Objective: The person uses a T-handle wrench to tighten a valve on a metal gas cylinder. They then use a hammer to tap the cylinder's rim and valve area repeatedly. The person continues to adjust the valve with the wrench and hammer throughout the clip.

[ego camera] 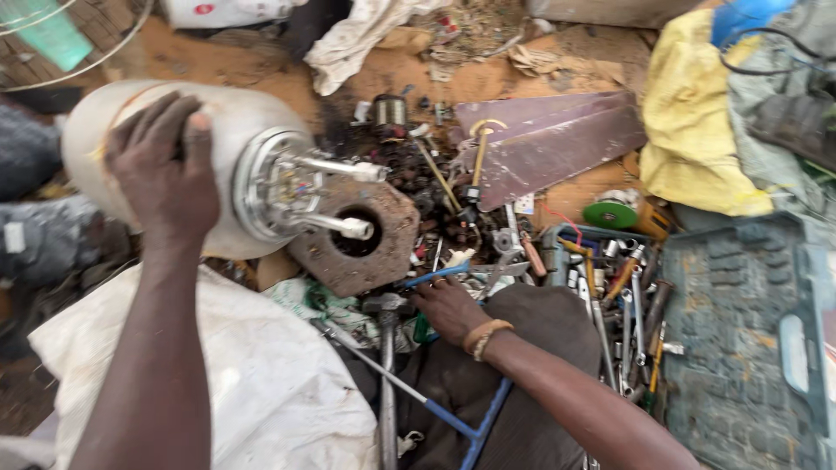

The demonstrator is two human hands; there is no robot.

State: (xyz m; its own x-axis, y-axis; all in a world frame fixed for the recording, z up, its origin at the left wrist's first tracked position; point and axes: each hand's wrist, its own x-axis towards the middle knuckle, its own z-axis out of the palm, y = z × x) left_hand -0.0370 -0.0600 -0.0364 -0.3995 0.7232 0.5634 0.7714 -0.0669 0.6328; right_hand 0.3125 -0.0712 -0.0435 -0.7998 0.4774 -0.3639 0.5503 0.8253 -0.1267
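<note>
The left hand [165, 170], fingers curled, grips the rounded white motor housing [231, 130] at the upper left of the frame; two threaded studs [344, 196] project from its chromed end plate. Just beside the studs lies a rusted ring-shaped casting [383, 248]. At lower centre, the right hand [448, 309] rests palm-down with fingers bent among scattered tools, touching a blue-handled tool [440, 275]; whether it pinches anything cannot be told. Spanners [623, 313] fill a tray at right.

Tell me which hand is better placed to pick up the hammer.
Probably the right hand: it rests on the tool pile right beside the hammer and looks free. The left hand is busy gripping the white motor housing, well above it.
</note>
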